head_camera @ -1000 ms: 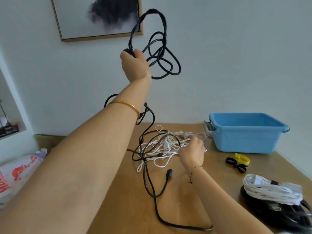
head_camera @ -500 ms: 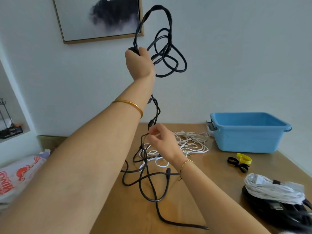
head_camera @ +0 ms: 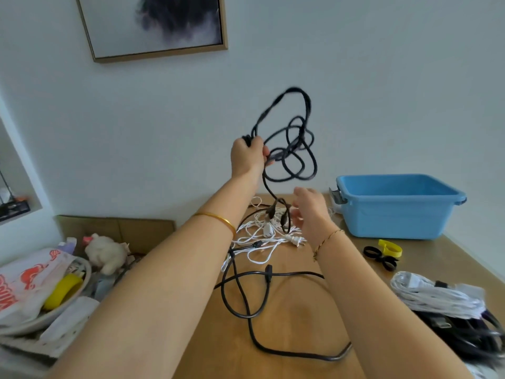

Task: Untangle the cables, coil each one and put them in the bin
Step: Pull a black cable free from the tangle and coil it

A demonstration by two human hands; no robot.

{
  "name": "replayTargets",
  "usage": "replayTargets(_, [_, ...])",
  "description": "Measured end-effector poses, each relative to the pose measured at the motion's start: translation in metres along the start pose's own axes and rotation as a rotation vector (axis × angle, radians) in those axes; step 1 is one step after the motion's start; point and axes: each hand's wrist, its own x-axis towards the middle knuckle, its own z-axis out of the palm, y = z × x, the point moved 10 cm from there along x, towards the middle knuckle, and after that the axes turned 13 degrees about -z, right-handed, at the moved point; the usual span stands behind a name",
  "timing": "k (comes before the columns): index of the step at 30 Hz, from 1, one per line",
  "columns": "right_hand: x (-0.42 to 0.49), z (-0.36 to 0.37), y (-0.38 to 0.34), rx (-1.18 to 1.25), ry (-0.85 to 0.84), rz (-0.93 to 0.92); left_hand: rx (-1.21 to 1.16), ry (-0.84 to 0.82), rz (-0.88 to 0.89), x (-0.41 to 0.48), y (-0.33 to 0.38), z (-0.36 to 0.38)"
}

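Note:
My left hand point(head_camera: 247, 157) is raised above the table and grips a bundle of loose black cable loops point(head_camera: 293, 149). From the bundle a black strand hangs down to the table, where more of the black cable point(head_camera: 246, 299) sprawls in wide curves. A tangle of thin white cable point(head_camera: 262, 233) with a plug lies behind it. My right hand point(head_camera: 308, 209) hovers beside the hanging strand with fingers spread and relaxed, holding nothing. The blue bin point(head_camera: 396, 206) stands at the back right of the wooden table point(head_camera: 300, 337).
Black and yellow cable ties point(head_camera: 382, 254) lie in front of the bin. A coiled white cable point(head_camera: 437, 296) rests on a black cable pile at the right edge. Left of the table are a basket with bags, a plush toy point(head_camera: 105, 251) and a cardboard box.
My left hand has lowered the black bundle. My right hand has let go of the hanging strand and moved right, fingers spread. The camera has tilted down.

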Motion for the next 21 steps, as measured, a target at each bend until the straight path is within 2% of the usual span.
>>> replayTargets(5, [0.014, -0.074, -0.032, -0.103, 0.418, -0.242, 0.281, -0.135, -0.150, 0.000, -0.068, 0.007])
replayTargets(7, [0.011, -0.083, -0.052, -0.206, 0.473, -0.365, 0.423, -0.182, -0.152, -0.001, -0.082, 0.008])
replayTargets(9, [0.011, -0.067, -0.072, -0.377, 0.360, -0.501, 0.533, -0.250, -0.119, -0.007, -0.087, 0.014])
replayTargets(11, [0.013, -0.037, -0.081, -0.697, 0.150, -0.594, 0.543, -0.338, -0.126, -0.017, -0.089, 0.018])
replayTargets(14, [0.016, 0.002, -0.065, -1.082, -0.156, -0.628, 0.525, -0.466, -0.150, -0.027, -0.087, 0.022])
replayTargets(17, [0.019, 0.018, -0.048, -1.027, -0.322, -0.592, 0.513, -0.538, -0.180, -0.028, -0.085, 0.023])
replayTargets(21, [0.017, 0.018, -0.049, -0.771, -0.397, -0.538, 0.468, -0.591, -0.263, -0.027, -0.081, 0.019])
